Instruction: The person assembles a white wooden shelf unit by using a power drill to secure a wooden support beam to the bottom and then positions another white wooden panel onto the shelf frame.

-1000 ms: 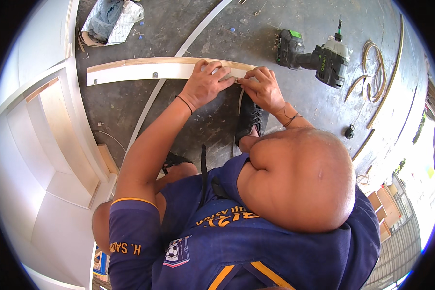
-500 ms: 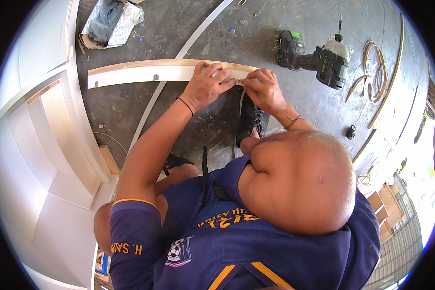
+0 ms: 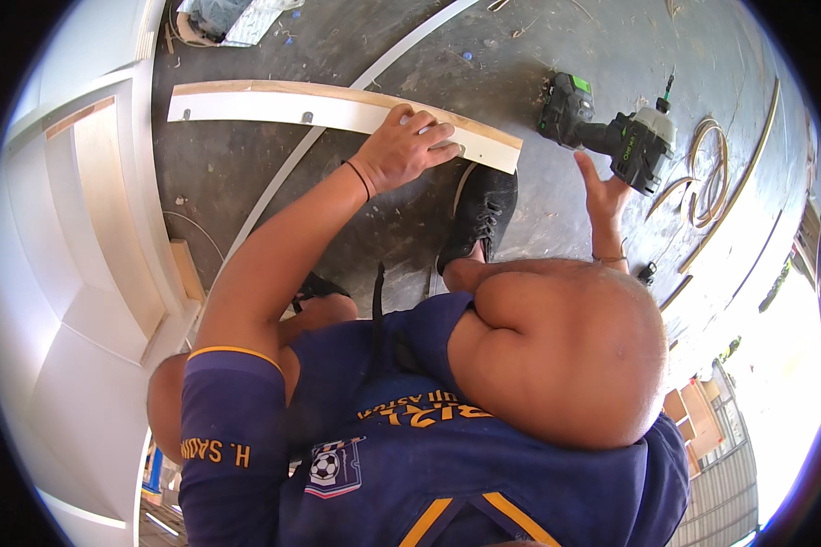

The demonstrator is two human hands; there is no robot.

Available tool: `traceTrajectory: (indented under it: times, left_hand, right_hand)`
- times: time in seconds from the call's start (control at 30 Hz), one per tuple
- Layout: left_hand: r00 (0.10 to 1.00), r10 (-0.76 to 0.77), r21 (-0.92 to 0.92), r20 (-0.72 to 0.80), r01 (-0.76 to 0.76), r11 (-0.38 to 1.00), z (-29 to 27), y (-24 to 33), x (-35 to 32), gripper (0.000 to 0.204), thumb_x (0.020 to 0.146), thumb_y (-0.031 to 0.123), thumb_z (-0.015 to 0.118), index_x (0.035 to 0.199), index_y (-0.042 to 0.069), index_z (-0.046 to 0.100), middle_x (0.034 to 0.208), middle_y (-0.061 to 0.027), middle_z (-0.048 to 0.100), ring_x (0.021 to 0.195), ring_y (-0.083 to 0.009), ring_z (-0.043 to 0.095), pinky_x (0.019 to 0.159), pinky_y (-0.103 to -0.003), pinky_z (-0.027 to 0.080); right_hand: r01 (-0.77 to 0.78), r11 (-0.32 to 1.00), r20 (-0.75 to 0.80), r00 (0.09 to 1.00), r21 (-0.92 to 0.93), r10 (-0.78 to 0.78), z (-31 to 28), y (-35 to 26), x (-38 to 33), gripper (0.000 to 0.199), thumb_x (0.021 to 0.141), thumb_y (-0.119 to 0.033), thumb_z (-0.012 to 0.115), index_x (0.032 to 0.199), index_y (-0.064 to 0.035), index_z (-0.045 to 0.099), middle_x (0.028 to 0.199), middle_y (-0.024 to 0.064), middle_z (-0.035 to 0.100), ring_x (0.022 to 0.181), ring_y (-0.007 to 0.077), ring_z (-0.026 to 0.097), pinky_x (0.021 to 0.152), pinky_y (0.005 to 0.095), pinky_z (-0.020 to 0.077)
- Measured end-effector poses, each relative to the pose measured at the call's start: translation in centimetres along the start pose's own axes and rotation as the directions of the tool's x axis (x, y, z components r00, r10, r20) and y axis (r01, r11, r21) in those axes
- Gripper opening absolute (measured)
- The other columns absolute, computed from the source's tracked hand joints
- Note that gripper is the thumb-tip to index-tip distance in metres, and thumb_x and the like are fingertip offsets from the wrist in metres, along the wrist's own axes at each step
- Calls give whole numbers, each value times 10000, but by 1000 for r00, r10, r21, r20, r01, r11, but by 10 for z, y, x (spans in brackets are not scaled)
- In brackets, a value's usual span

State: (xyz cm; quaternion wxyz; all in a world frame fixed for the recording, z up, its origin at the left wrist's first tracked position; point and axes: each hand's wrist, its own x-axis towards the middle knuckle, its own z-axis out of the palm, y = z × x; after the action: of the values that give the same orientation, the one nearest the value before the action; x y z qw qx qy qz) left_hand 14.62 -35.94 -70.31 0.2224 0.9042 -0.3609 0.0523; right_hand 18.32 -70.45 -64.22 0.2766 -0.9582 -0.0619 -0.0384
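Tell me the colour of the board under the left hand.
The board is white with a tan edge, seen best in the head view.

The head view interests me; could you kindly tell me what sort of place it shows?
Probably a woodworking shop: there is a power drill on the floor, a white-faced wooden board, and what looks like a white cabinet.

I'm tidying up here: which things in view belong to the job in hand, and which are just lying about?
Likely part of the job:
- white board, left hand on it
- power driver, right hand at it

Seemingly lying about:
- coiled strip
- long white strip
- box at upper left
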Motion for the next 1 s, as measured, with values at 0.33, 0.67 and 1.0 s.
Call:
traceTrajectory:
  times: [0.33, 0.67, 1.0]
  left_hand:
    - [1000, -28, -41, 8, 28, 999, 1, 2, -6, 297, 764, 172, 610, 1043, 265, 646, 1110, 49, 550, 1008, -164, 502, 905, -385, 391]
    - [1000, -16, -16, 16, 17, 1000, 0, 0, -6, 293, 771, 150, 602, 1044, 251, 630, 1104, 37, 544, 1020, -158, 499, 897, -381, 362]
    - [999, 10, -31, -34, -11, 999, 1, -1, -3, 275, 775, 148, 596, 1029, 246, 628, 1116, 33, 549, 1029, -159, 499, 901, -384, 368]
  right_hand:
    - [-41, 798, -163, 971, 601, 172, 26, -24, 44, 486, 832, -53, 651, 1271, -13, 447, 1189, 119, 583, 934, 146, 590, 787, 273, 500]
    - [-20, 947, 395, 912, 320, -114, -68, -71, 35, 319, 805, -68, 707, 1109, -30, 618, 1035, 86, 657, 927, 177, 619, 827, 318, 487]
    - [-127, 988, 799, 602, 88, 6, -58, -139, 51, 333, 657, -72, 742, 966, -7, 638, 832, 170, 667, 759, 302, 653, 701, 351, 505]
